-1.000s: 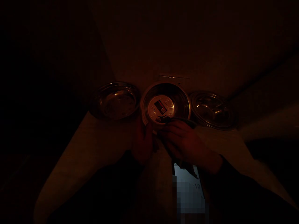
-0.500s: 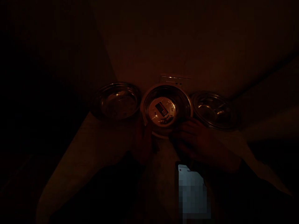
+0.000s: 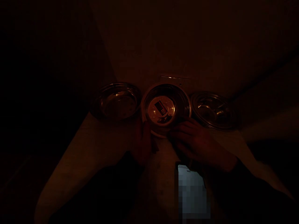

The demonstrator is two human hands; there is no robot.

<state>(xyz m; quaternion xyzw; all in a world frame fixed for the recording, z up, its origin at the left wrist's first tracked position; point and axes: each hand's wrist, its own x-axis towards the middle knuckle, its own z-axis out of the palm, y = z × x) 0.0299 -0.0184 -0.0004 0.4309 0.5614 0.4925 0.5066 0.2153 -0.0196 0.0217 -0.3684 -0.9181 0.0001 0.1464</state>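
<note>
A round metal bowl (image 3: 161,122) stands in the middle of a dim table, with a dark rectangular label (image 3: 161,108) on its bottom. At its near left rim, my left hand (image 3: 141,140) grips the side, the fingertips lost in shadow. My right hand (image 3: 192,138) is closed on the near right rim, fingers bent and close together. Both hands touch this bowl from the near side. A second shiny metal bowl (image 3: 119,107) lies to its left. On the right sits a metal dish (image 3: 216,112) that looks divided inside.
A lit phone screen (image 3: 192,189), partly blurred out, lies below my right wrist. Behind the bowls rises a wall (image 3: 187,40) with a socket plate (image 3: 175,77) low on it. The wooden table (image 3: 77,168) has a rounded left corner. Most of the room is very dark.
The scene has grown slightly darker. The middle bowl and my right hand have shifted very slightly to the left; the two outer dishes stay in place.
</note>
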